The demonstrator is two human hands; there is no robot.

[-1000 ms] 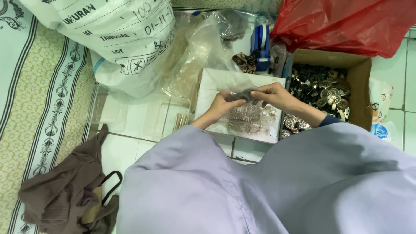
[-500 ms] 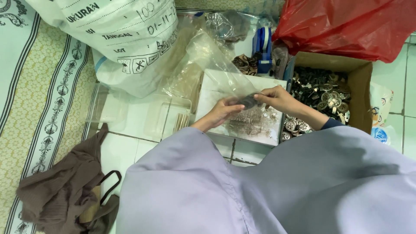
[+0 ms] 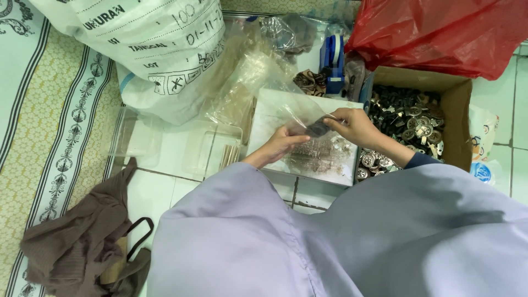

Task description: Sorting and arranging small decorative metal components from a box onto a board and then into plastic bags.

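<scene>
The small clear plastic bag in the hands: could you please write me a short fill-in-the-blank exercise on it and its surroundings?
1. Both hands, left hand and right hand, hold a small clear plastic bag over a ____ board.
2. The metal parts lie in a ____ box.
3. The large plastic bag behind that box is ____.
4. The brown cloth bag lies on the person's ____ side.

Missing words: white; cardboard; red; left

Near frame center, the left hand (image 3: 283, 142) and right hand (image 3: 353, 124) meet, fingers pinched, both forearms reaching up from lower frame.
</scene>
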